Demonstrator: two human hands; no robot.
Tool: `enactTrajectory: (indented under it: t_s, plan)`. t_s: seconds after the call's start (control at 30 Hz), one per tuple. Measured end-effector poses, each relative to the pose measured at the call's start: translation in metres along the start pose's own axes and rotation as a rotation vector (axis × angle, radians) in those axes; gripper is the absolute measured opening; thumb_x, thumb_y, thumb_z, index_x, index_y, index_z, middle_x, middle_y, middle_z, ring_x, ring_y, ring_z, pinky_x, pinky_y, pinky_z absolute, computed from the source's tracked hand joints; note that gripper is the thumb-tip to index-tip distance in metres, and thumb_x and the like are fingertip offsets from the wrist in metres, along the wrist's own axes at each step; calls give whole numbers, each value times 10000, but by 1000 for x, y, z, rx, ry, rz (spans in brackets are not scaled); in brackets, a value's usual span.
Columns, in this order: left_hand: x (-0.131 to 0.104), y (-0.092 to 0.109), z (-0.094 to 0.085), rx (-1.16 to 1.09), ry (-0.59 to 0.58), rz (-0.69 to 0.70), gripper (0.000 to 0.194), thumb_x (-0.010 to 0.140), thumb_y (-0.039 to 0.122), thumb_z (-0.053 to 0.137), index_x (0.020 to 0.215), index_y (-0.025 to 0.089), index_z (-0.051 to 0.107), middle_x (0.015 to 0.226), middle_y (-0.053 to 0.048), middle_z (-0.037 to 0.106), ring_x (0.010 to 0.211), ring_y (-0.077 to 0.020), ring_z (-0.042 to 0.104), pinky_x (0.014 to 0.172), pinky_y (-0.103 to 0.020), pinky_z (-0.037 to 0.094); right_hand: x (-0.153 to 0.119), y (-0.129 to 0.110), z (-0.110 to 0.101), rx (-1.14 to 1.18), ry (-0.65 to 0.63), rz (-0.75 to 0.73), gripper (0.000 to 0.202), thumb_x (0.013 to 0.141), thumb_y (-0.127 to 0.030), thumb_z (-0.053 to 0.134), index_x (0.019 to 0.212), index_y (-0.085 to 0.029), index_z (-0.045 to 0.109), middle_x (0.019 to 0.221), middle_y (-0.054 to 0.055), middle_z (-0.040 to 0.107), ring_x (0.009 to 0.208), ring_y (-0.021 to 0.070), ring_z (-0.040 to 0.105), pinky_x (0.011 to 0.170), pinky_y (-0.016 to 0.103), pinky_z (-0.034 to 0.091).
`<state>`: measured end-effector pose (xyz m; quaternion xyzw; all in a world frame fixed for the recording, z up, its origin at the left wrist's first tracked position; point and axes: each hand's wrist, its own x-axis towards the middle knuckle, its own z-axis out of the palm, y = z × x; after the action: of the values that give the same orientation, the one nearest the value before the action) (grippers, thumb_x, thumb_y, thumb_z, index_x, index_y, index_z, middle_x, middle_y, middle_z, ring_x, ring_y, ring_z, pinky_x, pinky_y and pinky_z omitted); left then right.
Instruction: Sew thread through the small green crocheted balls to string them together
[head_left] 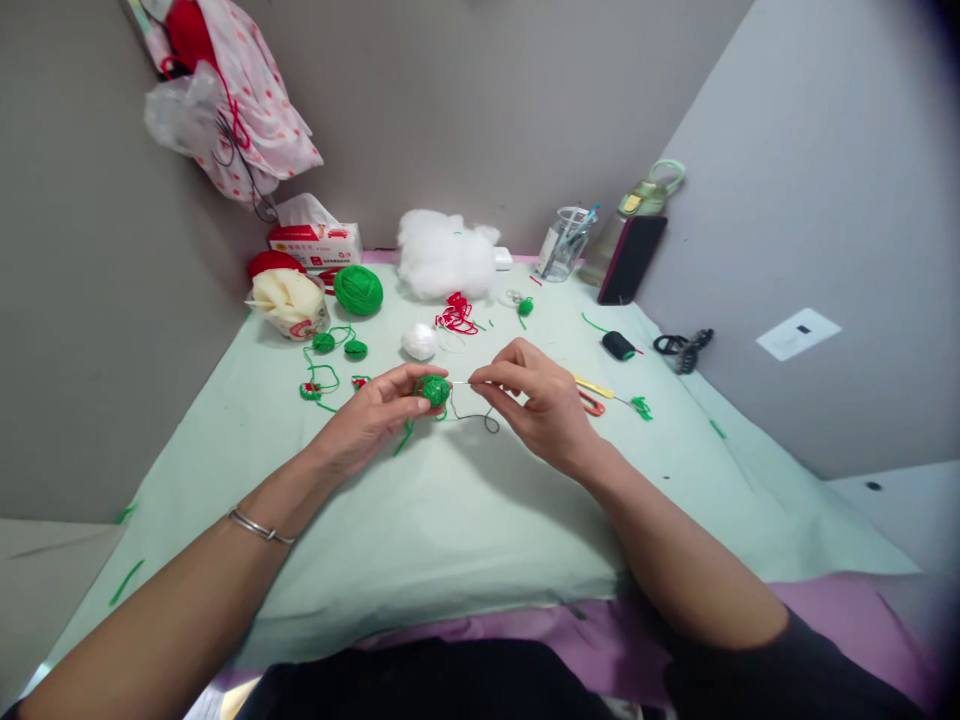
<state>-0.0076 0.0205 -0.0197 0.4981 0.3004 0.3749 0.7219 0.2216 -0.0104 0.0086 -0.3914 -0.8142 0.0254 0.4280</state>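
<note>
My left hand (386, 405) is closed around a small round green crocheted piece (433, 391), which it holds above the table. Between the thumb and fingers of my right hand (529, 392) is a thin needle (460, 383), its other end at the right side of the green piece. A dark thread (491, 424) hangs in a loop beneath the needle. Loose green yarn (405, 438) trails below the left hand. Just behind the hands sits a small white yarn ball (420, 342).
At the back stand a tissue box (315, 243), a green yarn ball (358, 290), white stuffing (446, 255), a jar of pens (562, 245), a bottle (637, 215) and a phone (634, 262). On the right lie black thread (619, 346) and a yellow crochet hook (594, 386).
</note>
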Motion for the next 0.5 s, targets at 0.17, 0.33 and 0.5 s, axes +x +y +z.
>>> enactTrajectory:
  t_s: [0.17, 0.33, 0.5]
  plan:
    - [-1, 2, 1, 15, 14, -8, 328, 789, 208, 783, 1111, 263, 760, 1060, -24, 701, 1020, -181, 632, 1020, -367, 474, -1, -1, 2, -28, -44, -30, 140, 968, -120, 591, 948, -188, 711, 817, 36, 581, 731, 140, 572, 629, 266, 437]
    - [-2, 2, 2, 54, 34, -10, 338, 780, 201, 781, 1109, 267, 749, 1050, -17, 707, 972, -169, 646, 956, -326, 461, -2, -1, 2, -44, -73, -40, 139, 969, -116, 582, 942, -176, 704, 826, 41, 585, 730, 139, 566, 640, 268, 438]
    - [0, -1, -1, 85, 41, 17, 325, 783, 205, 792, 1098, 268, 743, 1063, -17, 704, 1002, -165, 625, 923, -294, 442, -2, -4, 1, -71, -96, -42, 146, 975, -119, 564, 924, -173, 689, 820, 41, 577, 727, 143, 554, 651, 273, 434]
